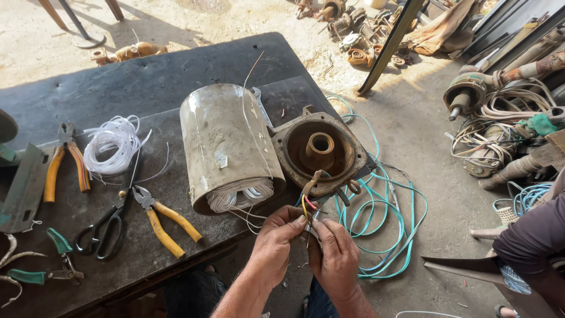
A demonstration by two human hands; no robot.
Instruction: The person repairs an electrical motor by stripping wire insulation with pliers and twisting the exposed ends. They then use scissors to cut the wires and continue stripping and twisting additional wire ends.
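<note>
In the head view, your left hand [275, 242] and right hand [336, 254] meet just off the near edge of the dark table [147, 82], both closed in a pinch on the thin coloured wires [307, 207] — yellow and red ones show between the fingertips. These wires go up to the rusty end cover [321, 152], which lies at the table corner, touching the big metal cylinder [226, 144] with white winding at its open end. A loop of green cable [382, 227] hangs from the cover to the sandy ground at your right, close beside your right hand. On the table to your left lie yellow-handled pliers [165, 222], black scissors [106, 227], a coil of white tubing [112, 144] and orange-handled pliers [66, 162], all well apart from your hands. At the far right, another person's dark sleeve [532, 235] comes in, and behind it a heap of old pumps and hoses [506, 118] — open ground stays between it and the table.
</note>
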